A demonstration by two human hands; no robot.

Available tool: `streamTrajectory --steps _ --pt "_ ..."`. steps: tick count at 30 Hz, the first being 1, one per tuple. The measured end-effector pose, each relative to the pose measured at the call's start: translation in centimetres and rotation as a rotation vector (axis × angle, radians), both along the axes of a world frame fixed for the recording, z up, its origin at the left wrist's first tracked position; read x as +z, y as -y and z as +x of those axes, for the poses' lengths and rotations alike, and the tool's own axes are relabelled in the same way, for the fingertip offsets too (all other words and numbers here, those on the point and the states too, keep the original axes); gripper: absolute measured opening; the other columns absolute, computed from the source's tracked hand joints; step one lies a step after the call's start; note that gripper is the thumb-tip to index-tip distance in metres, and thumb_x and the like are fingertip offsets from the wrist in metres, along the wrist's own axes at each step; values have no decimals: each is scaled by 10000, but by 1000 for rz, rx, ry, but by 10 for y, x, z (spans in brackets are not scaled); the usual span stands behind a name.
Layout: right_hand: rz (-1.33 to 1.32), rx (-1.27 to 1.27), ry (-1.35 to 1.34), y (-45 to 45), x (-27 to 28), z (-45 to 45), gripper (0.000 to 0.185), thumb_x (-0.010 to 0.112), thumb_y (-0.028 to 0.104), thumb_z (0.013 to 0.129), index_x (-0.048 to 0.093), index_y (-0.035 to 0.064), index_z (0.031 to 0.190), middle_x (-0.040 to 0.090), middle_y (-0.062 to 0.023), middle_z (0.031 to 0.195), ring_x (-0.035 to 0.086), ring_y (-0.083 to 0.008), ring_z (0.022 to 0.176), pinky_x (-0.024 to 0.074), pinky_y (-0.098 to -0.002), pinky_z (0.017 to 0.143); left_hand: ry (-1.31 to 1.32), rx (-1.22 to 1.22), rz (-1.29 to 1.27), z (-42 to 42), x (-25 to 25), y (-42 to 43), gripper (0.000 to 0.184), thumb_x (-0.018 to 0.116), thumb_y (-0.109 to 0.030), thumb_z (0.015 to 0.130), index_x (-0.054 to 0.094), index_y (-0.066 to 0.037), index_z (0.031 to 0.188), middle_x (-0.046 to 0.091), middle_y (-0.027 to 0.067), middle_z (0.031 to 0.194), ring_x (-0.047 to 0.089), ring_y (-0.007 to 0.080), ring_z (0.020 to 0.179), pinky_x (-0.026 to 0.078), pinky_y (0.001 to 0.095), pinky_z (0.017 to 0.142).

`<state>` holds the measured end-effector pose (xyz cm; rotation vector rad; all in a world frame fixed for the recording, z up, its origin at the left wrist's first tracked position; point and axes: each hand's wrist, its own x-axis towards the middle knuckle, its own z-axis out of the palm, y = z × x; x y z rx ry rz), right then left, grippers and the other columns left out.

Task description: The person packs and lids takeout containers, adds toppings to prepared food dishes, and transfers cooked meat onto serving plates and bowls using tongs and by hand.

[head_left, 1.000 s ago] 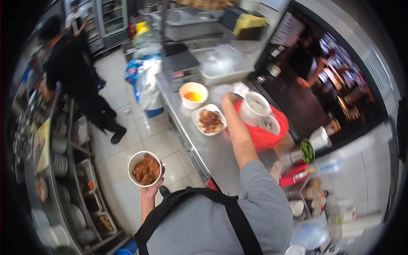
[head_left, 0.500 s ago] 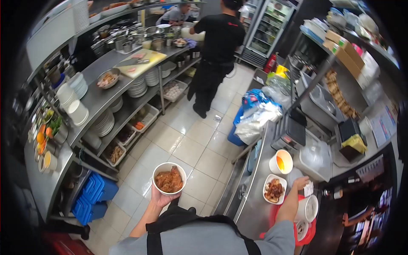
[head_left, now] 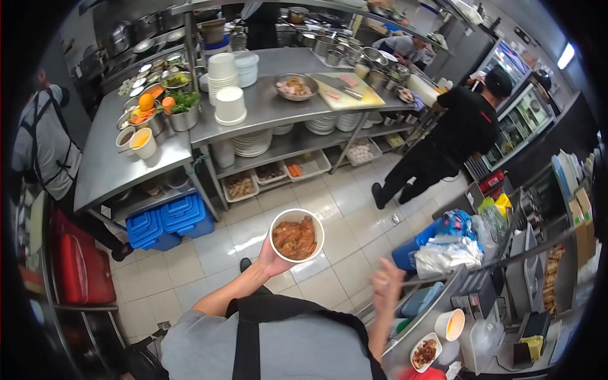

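My left hand (head_left: pixel 275 258) is wrapped around a white paper bowl (head_left: pixel 273 235) and holds it over the tiled floor. Pieces of browned chicken (head_left: pixel 294 239) fill the bowl. On the other side, my right hand (head_left: pixel 386 285) is raised, blurred by motion, its fingers loosely apart with nothing visible in them. The steel counter lies to its right. There, a white container of glazed meat (head_left: pixel 425 354) sits beside a white cup with something orange inside (head_left: pixel 451 324).
Ahead stands a steel table (head_left: pixel 253 114) with stacked white tubs (head_left: pixel 229 104), a bowl of raw meat (head_left: pixel 296 87) and a knife on a cutting board (head_left: pixel 358 95). A co-worker in black (head_left: pixel 465 126) stands at the right, another person (head_left: pixel 47 139) at the left. Blue bins (head_left: pixel 171 221) sit below.
My view has swung left. My right hand has come away from the white tubs and small label on the right counter and is now raised. The left hand still holds the chicken bowl.
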<state>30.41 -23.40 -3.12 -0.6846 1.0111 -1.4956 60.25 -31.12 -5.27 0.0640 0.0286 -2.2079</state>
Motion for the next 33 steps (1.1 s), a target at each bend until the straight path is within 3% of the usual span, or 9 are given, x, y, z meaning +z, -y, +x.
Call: streamTrajectory --steps 2,4,10,15,18,24,30,32,33 --pt "82 496 -23 50 -6 102 606 435 480 891 393 15 1277 511 -147 1216 363 -58 468 465 -268 662 29 82 -60 35 8 19 602 355 -505 881 380 -78 1304 395 108 1340 409 275 1209 292 445 1043" --pt "100 696 225 87 -15 179 563 450 458 895 426 -1 1221 519 -125 1209 308 -37 448 465 -293 699 212 203 -77 69 19 41 630 287 -553 890 381 -86 1303 402 99 1335 412 257 1208 296 417 1040" --pt "158 760 170 178 -10 289 495 474 414 898 451 -15 1145 554 -40 1036 248 -26 431 465 -300 711 386 452 -133 156 17 97 664 255 -594 887 361 -95 1313 419 73 1323 406 226 1215 297 407 1037" --pt "301 705 266 229 1 326 478 535 417 851 481 1 1080 477 38 603 249 -19 380 485 -287 649 502 474 -140 189 7 149 601 263 -511 924 338 -75 1331 409 92 1334 390 228 1229 282 390 1048" --pt "294 510 286 268 30 336 453 542 405 840 492 13 1062 426 47 538 244 -25 370 483 -282 641 1037 396 -400 217 12 206 554 308 -455 941 380 -45 1306 412 86 1330 386 201 1227 270 332 1039" --pt "173 467 361 369 -5 301 490 561 425 810 485 23 1079 586 -57 753 352 -86 384 489 -328 648 2078 1168 -570 349 12 431 446 369 -273 936 414 39 1252 400 216 1308 363 325 1234 271 361 1033" --pt "254 360 359 456 6 284 465 530 400 843 472 29 1117 577 -19 766 312 -59 393 457 -285 605 1579 776 46 419 47 595 717 261 -569 900 353 3 1322 356 112 1377 315 259 1271 247 391 1031" --pt "234 427 400 485 -8 269 483 533 401 840 466 25 1135 596 -41 826 339 -67 407 458 -296 615 1576 830 200 427 44 625 589 319 -436 921 474 59 1200 507 164 1214 486 248 1084 381 345 888" --pt "255 424 389 498 -11 265 494 537 417 831 471 31 1131 600 -48 833 358 -76 410 465 -319 641 1725 805 106 481 -21 677 487 376 -298 905 462 83 1196 501 181 1216 501 246 1067 391 371 869"
